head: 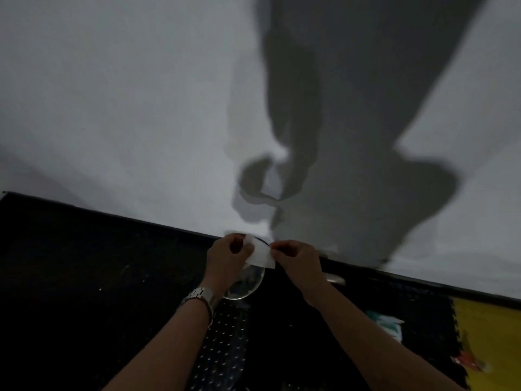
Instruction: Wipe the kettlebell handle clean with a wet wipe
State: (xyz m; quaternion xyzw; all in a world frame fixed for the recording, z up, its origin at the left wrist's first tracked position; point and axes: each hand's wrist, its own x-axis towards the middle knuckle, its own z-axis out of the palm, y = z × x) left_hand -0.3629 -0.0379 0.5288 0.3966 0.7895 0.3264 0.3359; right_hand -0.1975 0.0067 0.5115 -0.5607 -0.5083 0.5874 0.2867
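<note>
The left hand (229,253) and the right hand (296,256) each pinch one edge of a small white wet wipe (260,253). They hold it stretched between them, near the far white wall (127,108).

One head-worn wide-angle camera looks forward and steeply down from above the person's own forearms, which reach in from the bottom edge. It faces a pale wall (127,94) that fills the upper two thirds of the picture; the wall's foot runs slantwise, lower toward the right. Below the wall lies a dark floor mat (70,277), seen from close by
</note>
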